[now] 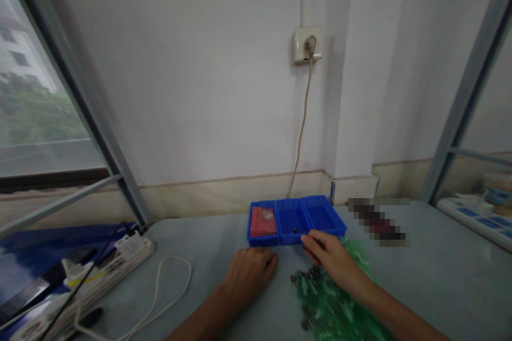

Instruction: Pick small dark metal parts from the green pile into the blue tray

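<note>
Three small blue bins [322, 215] stand side by side at the back of the grey table. The left bin holds red packets [262, 220], and a few tiny dark parts lie in the middle bin. My left hand [248, 273] rests palm down on the table just in front of the left bin, holding nothing. My right hand [330, 253] reaches to the front rim of the middle and right bins with its fingers curled; I cannot tell whether it pinches a small part. Under and beside that wrist lies a pile of green transparent pieces with dark metal ends [335, 303].
A white power strip [108, 264] with plugged cables and a looped white cord [168, 287] lies at the left. A wall socket [307, 44] has a cord hanging down behind the bins. Metal frame posts stand at both sides. A tray of blue-and-white items [480, 218] sits at far right.
</note>
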Demonstrator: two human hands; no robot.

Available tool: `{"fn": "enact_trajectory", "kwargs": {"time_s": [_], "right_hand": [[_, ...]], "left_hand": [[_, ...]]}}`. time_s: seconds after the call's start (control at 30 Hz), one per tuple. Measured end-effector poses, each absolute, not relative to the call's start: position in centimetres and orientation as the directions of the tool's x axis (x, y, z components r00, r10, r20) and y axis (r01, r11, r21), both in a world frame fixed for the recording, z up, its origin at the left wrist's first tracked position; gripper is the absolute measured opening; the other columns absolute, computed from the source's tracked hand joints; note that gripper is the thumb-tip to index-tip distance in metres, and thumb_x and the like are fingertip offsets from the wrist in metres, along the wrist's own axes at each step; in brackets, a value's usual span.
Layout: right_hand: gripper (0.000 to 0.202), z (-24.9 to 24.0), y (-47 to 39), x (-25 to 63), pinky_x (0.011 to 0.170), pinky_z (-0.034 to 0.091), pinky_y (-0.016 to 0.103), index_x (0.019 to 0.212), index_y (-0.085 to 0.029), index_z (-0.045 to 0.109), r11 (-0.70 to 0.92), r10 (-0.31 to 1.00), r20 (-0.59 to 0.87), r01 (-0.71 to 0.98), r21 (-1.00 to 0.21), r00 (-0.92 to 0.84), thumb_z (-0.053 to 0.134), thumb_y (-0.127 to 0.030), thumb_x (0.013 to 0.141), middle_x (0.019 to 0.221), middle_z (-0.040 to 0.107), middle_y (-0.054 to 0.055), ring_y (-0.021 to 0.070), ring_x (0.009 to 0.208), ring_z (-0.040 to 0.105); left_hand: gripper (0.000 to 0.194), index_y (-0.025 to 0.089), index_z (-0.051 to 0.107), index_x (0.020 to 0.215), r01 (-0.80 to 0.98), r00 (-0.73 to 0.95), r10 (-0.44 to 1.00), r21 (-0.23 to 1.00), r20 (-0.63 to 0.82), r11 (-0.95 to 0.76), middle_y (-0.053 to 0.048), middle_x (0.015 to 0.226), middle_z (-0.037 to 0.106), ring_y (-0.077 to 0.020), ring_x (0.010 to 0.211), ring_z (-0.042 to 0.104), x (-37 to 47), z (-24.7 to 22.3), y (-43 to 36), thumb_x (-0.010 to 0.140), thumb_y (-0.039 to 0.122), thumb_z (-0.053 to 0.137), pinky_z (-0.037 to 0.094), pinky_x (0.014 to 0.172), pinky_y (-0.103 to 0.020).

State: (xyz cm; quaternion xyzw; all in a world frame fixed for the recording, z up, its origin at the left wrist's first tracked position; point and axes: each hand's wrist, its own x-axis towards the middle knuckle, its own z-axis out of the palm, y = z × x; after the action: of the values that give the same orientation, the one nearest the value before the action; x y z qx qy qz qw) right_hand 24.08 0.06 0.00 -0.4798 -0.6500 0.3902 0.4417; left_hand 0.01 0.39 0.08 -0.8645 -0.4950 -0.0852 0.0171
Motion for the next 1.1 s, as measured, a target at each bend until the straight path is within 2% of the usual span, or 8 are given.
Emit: {"fn": "enact_trajectory", "kwargs": {"time_s": [0.1, 0.2, 0.37, 0.57, 0.73, 0.9, 1.0, 1.1], "right_hand": [[0.051, 0.1, 0.0, 23.9, 0.048, 0.028, 0.025, 0.069, -0.021, 0.056, 0.113, 0.985, 0.095, 0.121, -0.986, -0.142, 0.06, -0.068, 0.089, 0.057, 0.049, -0.005, 0.0122, 0.051, 0.042], [0.045, 0.5, -0.3, 23.7, 0.045, 0.024, 0.023, 0.075, -0.021, 0.059, 0.037, 0.984, 0.049, -0.069, -0.997, -0.174, 0.069, -0.063, 0.086, 0.061, 0.051, -0.005, 0.0097, 0.048, 0.039], [0.036, 1.2, -0.6, 23.7, 0.06, 0.044, 0.024, 0.09, -0.02, 0.068, -0.001, 0.983, 0.049, -0.271, -0.963, -0.178, 0.082, -0.051, 0.078, 0.081, 0.068, 0.001, 0.0134, 0.067, 0.059], [0.031, 0.9, -0.5, 23.8, 0.064, 0.047, 0.025, 0.094, -0.022, 0.07, 0.055, 0.984, 0.099, -0.272, -0.961, -0.15, 0.088, -0.037, 0.073, 0.082, 0.063, -0.003, 0.0133, 0.071, 0.059], [0.036, 1.2, -0.5, 23.6, 0.055, 0.04, 0.023, 0.095, -0.022, 0.069, -0.003, 0.989, 0.044, -0.311, -0.95, -0.142, 0.084, -0.048, 0.076, 0.08, 0.065, -0.001, 0.0121, 0.063, 0.054], [0.037, 1.5, -0.6, 23.6, 0.047, 0.026, 0.023, 0.095, -0.021, 0.069, -0.039, 0.989, 0.012, -0.336, -0.941, -0.148, 0.08, -0.052, 0.079, 0.065, 0.053, -0.005, 0.0083, 0.049, 0.037], [0.037, 1.4, -0.6, 23.7, 0.047, 0.024, 0.022, 0.097, -0.02, 0.069, -0.049, 0.989, 0.006, -0.373, -0.927, -0.145, 0.081, -0.05, 0.078, 0.064, 0.049, -0.006, 0.0078, 0.049, 0.034], [0.038, 1.3, -0.5, 23.7, 0.046, 0.026, 0.022, 0.1, -0.021, 0.069, -0.022, 0.993, 0.023, -0.367, -0.93, -0.119, 0.079, -0.051, 0.079, 0.071, 0.057, -0.003, 0.0082, 0.05, 0.036]], "left_hand": [[0.038, 0.02, 0.074, 0.093, 0.858, 0.497, 0.855, 0.061, 0.151, -0.51, -0.007, 0.092, 0.076, -0.0222, 0.083, 0.072, 0.0, 0.1, 0.4, 0.107, 0.034, 0.042, 0.052, 0.076, -0.03], [0.038, 0.02, 0.073, 0.094, 0.859, 0.498, 0.855, 0.055, 0.143, -0.509, -0.007, 0.094, 0.076, -0.023, 0.085, 0.072, 0.1, 0.3, 0.3, 0.107, 0.035, 0.041, 0.052, 0.076, -0.031], [0.037, 0.02, 0.073, 0.094, 0.861, 0.495, 0.858, 0.05, 0.135, -0.505, -0.006, 0.093, 0.076, -0.0231, 0.084, 0.072, 0.1, 0.4, 0.3, 0.108, 0.035, 0.042, 0.052, 0.076, -0.031], [0.035, 0.021, 0.073, 0.094, 0.856, 0.502, 0.853, 0.056, 0.146, -0.513, -0.006, 0.092, 0.076, -0.024, 0.084, 0.072, 0.1, 0.1, 0.4, 0.107, 0.034, 0.043, 0.051, 0.076, -0.032], [0.037, 0.02, 0.073, 0.094, 0.861, 0.494, 0.859, 0.061, 0.137, -0.505, -0.007, 0.092, 0.075, -0.0233, 0.084, 0.072, 0.1, 0.2, 0.4, 0.107, 0.035, 0.042, 0.05, 0.076, -0.03], [0.038, 0.02, 0.072, 0.093, 0.858, 0.498, 0.857, 0.07, 0.13, -0.509, -0.006, 0.092, 0.075, -0.0229, 0.084, 0.071, 0.0, 0.2, 0.5, 0.108, 0.036, 0.041, 0.05, 0.076, -0.03], [0.037, 0.021, 0.072, 0.094, 0.857, 0.5, 0.856, 0.069, 0.132, -0.511, -0.006, 0.094, 0.075, -0.0231, 0.085, 0.072, 0.0, 0.2, 0.4, 0.108, 0.036, 0.041, 0.051, 0.077, -0.031], [0.037, 0.021, 0.072, 0.095, 0.858, 0.497, 0.858, 0.071, 0.131, -0.509, -0.006, 0.095, 0.075, -0.0234, 0.086, 0.072, 0.0, 0.2, 0.4, 0.108, 0.035, 0.04, 0.051, 0.078, -0.031]]}}
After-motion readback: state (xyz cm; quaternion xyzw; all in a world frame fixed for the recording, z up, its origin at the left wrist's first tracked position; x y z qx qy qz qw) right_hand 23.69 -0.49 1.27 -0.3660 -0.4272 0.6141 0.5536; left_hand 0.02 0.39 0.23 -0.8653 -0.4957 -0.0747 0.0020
